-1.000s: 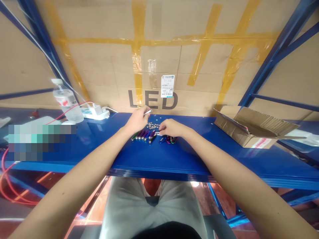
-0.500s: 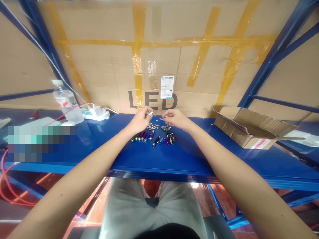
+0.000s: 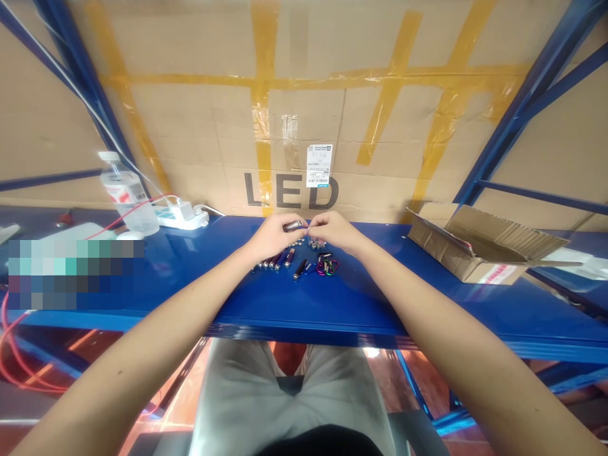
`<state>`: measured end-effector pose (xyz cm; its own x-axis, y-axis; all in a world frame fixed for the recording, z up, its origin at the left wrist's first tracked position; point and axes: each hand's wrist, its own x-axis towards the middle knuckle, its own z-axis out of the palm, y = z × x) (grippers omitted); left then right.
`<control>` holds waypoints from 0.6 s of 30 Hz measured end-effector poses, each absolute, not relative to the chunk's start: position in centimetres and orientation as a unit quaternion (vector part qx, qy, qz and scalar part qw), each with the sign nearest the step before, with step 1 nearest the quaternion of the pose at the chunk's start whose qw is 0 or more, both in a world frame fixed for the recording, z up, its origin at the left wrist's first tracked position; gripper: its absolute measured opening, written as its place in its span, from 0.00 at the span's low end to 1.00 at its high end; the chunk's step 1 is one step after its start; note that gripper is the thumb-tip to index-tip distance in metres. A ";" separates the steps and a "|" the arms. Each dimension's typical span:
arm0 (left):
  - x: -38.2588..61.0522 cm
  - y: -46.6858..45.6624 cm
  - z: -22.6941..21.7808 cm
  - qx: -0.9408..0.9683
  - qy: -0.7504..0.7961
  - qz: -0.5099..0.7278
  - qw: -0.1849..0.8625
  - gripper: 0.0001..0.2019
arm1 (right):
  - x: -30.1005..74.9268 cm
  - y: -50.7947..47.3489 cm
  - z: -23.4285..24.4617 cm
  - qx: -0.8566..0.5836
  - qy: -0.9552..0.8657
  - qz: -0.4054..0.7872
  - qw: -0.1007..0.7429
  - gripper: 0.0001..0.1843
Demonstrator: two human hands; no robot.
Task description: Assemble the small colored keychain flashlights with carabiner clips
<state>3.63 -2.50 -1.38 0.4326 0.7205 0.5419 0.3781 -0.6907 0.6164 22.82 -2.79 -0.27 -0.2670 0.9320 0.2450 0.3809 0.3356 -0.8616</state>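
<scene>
My left hand [image 3: 272, 236] pinches a small silver metal tube [image 3: 293, 225] above the blue shelf [image 3: 332, 304]. My right hand [image 3: 332, 231] is closed in a pinch right at the tube's tip, holding a tiny part I cannot make out. Below the hands lies a row of small coloured metal tubes [image 3: 278, 260], one dark tube [image 3: 299, 269] apart from the row, a cluster of small silver caps [image 3: 315, 243] and a few coloured carabiner clips [image 3: 326, 266].
A water bottle [image 3: 127, 192] and a white power strip [image 3: 183, 215] with red cable stand at the back left. An open cardboard box [image 3: 484, 244] lies on the right. A large taped carton marked LED [image 3: 304, 114] forms the back wall.
My right hand rose from the pile on the shelf with a small part and came to meet my left hand. Both hands now touch at the silver tube.
</scene>
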 end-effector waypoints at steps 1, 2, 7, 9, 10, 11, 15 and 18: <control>3.6 -2.5 -1.4 0.817 0.342 0.410 0.217 0.08 | 22.8 -2.8 -0.3 -0.462 -0.707 0.363 0.394 0.09; 3.7 -2.6 -1.4 0.815 0.347 0.407 0.224 0.08 | 22.7 -2.8 -0.3 -0.460 -0.700 0.382 0.391 0.09; 3.8 -2.5 -1.2 0.805 0.352 0.406 0.250 0.07 | 22.9 -2.9 -0.2 -0.414 -0.674 0.475 0.387 0.08; 3.7 -2.3 -1.1 0.792 0.360 0.422 0.255 0.07 | 23.2 -3.0 -0.1 -0.380 -0.669 0.507 0.389 0.06; 3.6 -2.2 -1.1 0.784 0.364 0.433 0.256 0.07 | 23.4 -2.9 -0.1 -0.359 -0.665 0.528 0.387 0.05; 3.5 -2.2 -1.1 0.777 0.366 0.443 0.258 0.07 | 23.6 -2.9 -0.1 -0.337 -0.659 0.553 0.383 0.05; 3.2 -1.9 -0.9 0.762 0.352 0.474 0.266 0.06 | 24.2 -2.6 -0.1 -0.268 -0.633 0.635 0.352 0.10; 3.2 -1.9 -0.9 0.761 0.336 0.484 0.271 0.07 | 24.4 -2.6 -0.2 -0.249 -0.627 0.653 0.343 0.09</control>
